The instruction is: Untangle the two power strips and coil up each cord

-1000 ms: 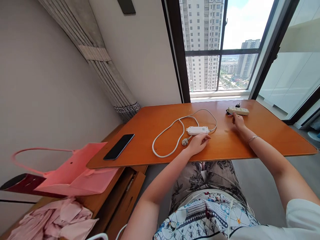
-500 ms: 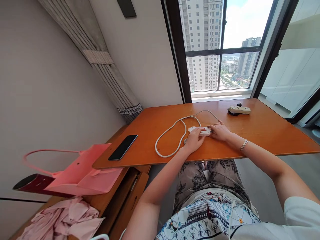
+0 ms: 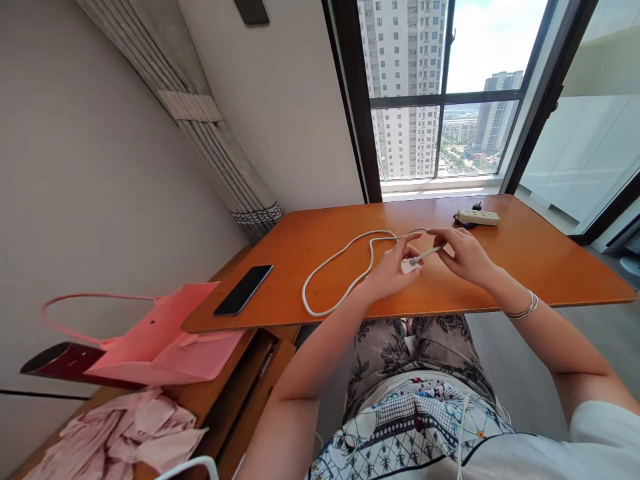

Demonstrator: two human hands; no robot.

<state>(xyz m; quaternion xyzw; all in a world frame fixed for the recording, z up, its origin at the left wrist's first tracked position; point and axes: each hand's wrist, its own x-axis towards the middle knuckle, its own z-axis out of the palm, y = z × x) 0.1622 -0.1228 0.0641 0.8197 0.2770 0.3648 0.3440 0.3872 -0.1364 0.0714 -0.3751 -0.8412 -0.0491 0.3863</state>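
My left hand [image 3: 391, 268] is closed around a white power strip [image 3: 410, 265], lifted a little off the orange table [image 3: 525, 267]; only the strip's end shows past my fingers. My right hand [image 3: 463, 253] pinches the white cable [image 3: 340, 263] just where it leaves the strip. The rest of the cable lies in a loop on the table to the left of my hands.
A second, beige power strip [image 3: 477, 217] lies at the table's far right edge by the window. A black phone [image 3: 243, 289] rests near the left corner. A pink bag [image 3: 165, 337] and pink cloth [image 3: 120, 437] sit on a lower wooden unit at left.
My right hand came back from the beige strip to the white one. Both hands then raised the white strip off the table, and the cable loop shifted.
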